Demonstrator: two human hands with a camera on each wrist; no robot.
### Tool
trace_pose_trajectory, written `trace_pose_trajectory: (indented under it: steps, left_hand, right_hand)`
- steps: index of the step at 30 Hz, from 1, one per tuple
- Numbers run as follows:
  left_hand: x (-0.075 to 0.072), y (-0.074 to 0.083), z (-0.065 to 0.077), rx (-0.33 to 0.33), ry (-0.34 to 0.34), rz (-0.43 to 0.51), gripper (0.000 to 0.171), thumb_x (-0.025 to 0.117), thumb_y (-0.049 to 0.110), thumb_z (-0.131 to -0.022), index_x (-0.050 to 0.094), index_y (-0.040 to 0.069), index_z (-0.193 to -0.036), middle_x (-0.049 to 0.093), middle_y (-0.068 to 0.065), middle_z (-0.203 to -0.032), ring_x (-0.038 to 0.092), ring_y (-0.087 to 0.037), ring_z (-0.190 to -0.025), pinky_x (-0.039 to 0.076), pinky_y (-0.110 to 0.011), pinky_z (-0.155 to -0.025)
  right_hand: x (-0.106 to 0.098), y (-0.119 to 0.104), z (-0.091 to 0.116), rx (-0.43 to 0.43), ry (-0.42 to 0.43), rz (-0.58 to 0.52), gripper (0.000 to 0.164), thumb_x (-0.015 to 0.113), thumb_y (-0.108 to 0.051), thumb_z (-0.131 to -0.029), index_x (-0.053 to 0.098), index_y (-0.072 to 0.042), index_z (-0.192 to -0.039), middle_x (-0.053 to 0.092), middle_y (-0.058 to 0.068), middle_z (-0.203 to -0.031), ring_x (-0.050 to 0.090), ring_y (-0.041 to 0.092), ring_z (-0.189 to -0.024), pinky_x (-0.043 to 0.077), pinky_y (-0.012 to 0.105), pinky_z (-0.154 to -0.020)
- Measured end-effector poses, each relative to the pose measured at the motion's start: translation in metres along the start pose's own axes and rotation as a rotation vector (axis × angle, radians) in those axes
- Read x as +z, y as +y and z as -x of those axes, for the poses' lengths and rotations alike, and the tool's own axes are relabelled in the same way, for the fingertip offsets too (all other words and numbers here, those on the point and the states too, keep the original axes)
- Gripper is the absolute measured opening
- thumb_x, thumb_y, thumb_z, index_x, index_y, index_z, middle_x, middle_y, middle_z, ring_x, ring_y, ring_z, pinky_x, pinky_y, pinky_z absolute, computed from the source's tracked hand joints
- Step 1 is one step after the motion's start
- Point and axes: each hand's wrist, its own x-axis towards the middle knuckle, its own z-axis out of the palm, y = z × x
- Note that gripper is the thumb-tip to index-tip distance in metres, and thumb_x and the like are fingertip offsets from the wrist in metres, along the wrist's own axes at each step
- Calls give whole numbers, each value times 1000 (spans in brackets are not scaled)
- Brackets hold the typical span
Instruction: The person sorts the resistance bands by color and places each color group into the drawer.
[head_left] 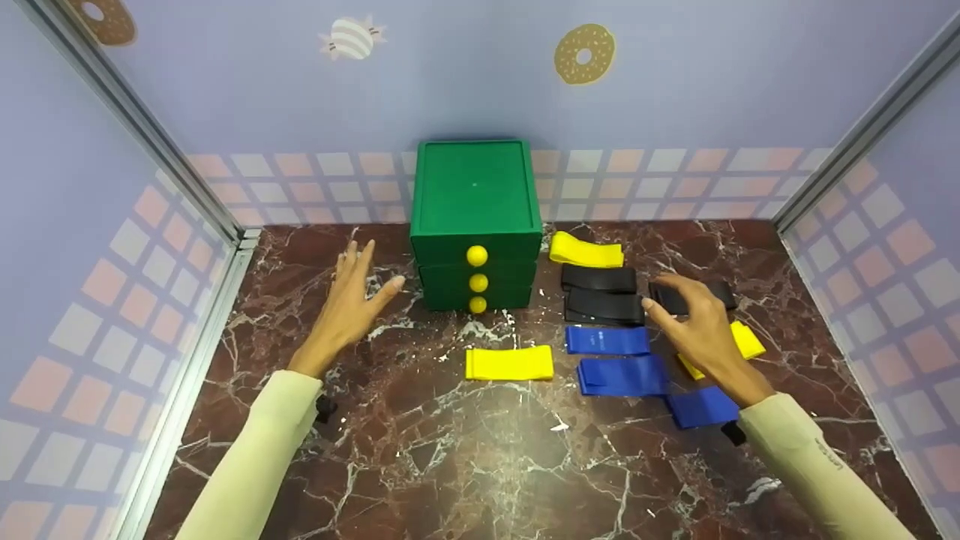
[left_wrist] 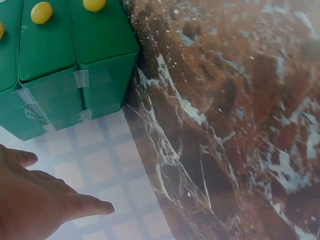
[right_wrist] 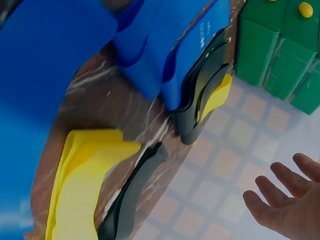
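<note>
A green three-drawer box [head_left: 476,187] with yellow round knobs stands against the back wall. My left hand [head_left: 349,300] hovers left of it, fingers spread and holding nothing. On the right, my right hand [head_left: 701,330] hangs above several folded resistance bands, its fingers loosely bent and nothing held. Around it lie a black band [head_left: 604,306], a blue band [head_left: 622,375], a yellow band [head_left: 746,340] partly hidden by the hand, and another black band [right_wrist: 132,195]. One yellow band [head_left: 510,363] lies alone in front of the box.
A yellow band [head_left: 586,250] lies beside the box's right side, at the back of the bands. Patterned walls [head_left: 300,90] enclose the marble-look table [head_left: 480,465] at the back and both sides. Clear tape [left_wrist: 37,110] crosses the drawers' side.
</note>
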Motion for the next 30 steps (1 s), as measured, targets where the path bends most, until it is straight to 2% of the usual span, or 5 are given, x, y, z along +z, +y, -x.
trace_pose_trajectory:
  steps: [6, 12, 15, 21, 30]
  left_hand:
    - [-2, 1, -11, 17, 48, 81, 88, 54, 60, -111, 21, 14, -178, 5, -21, -183, 4, -45, -168, 4, -71, -131]
    - [-4, 9, -21, 8, 81, 187, 85, 54, 61, -111, 24, 18, -178, 12, -17, -183, 10, -37, -169, 9, -61, -134]
    - [-4, 13, -26, -9, 93, 241, 84, 54, 62, -111, 24, 21, -178, 16, -15, -183, 14, -39, -168, 12, -63, -134]
    - [0, 19, -36, -10, 123, 326, 81, 53, 57, -112, 28, 16, -177, 24, -13, -182, 24, -40, -166, 21, -59, -133]
    - [7, 35, -55, 11, 123, 523, 79, 59, 45, -112, 27, 10, -176, 26, -17, -180, 24, -35, -167, 20, -44, -135]
  right_hand:
    - [14, -11, -4, -17, 7, -58, 45, 82, -17, -101, 71, 4, -140, 70, 26, -141, 62, 46, -134, 44, 62, -114]
    - [27, -23, -5, -9, -16, -99, 44, 83, -17, -100, 72, 1, -139, 70, 22, -141, 64, 41, -132, 47, 57, -113]
    - [35, -30, -8, -22, -17, -107, 44, 84, -17, -99, 73, 1, -137, 71, 22, -138, 66, 41, -127, 48, 55, -109]
    - [48, -42, -12, -43, -37, -130, 39, 84, -17, -99, 76, 1, -133, 74, 20, -132, 69, 39, -122, 51, 52, -107]
    - [65, -60, -19, -22, -88, -186, 38, 84, -19, -99, 77, 0, -130, 77, 18, -127, 71, 38, -119, 53, 57, -107]
